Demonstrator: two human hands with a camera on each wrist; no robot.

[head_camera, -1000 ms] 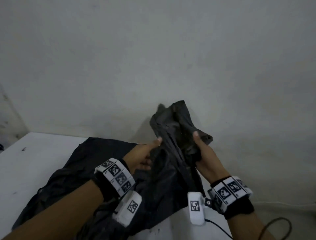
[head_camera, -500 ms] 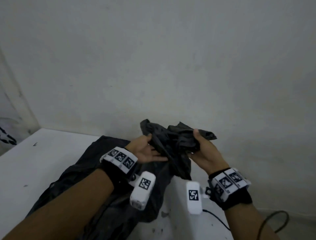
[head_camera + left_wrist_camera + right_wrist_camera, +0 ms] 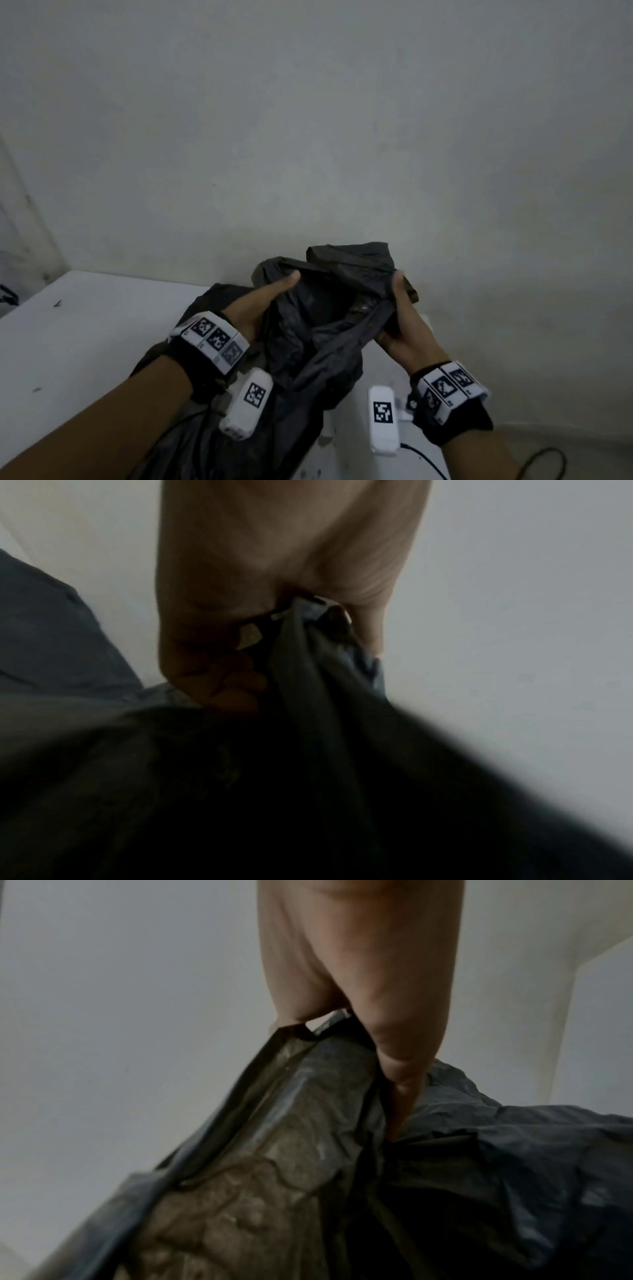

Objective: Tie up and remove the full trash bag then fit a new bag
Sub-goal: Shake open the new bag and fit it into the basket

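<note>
trash bag (image 3: 318, 329) | thin crinkled black plastic, bunched | left hand (image 3: 260, 301) grips rim | right hand (image 3: 400, 325) pinches rim

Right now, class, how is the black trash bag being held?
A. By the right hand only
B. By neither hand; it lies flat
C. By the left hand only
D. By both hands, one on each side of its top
D: the left hand and right hand each grip the top of the black trash bag.
</note>
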